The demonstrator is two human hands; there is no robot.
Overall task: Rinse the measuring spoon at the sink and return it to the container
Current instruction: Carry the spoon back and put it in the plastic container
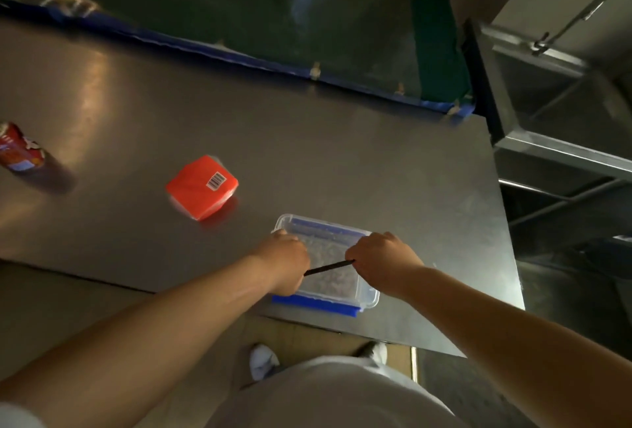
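Observation:
A clear plastic container [367, 294] with blue clips sits near the front edge of the steel table, with grainy contents inside. My left hand [285, 258] grips its left side. My right hand [383, 261] is closed above the container's right side on a thin black handle [328, 267], likely the measuring spoon's. The handle slants across the container toward my left hand, and its bowl is hidden. The sink [561, 99] with a tap [571, 22] stands at the far right.
An orange packet [201, 186] with a barcode lies on the steel table [307, 154] left of the container. A red can [20, 150] is at the left edge. A dark green board with blue edging [239, 17] borders the table's far side.

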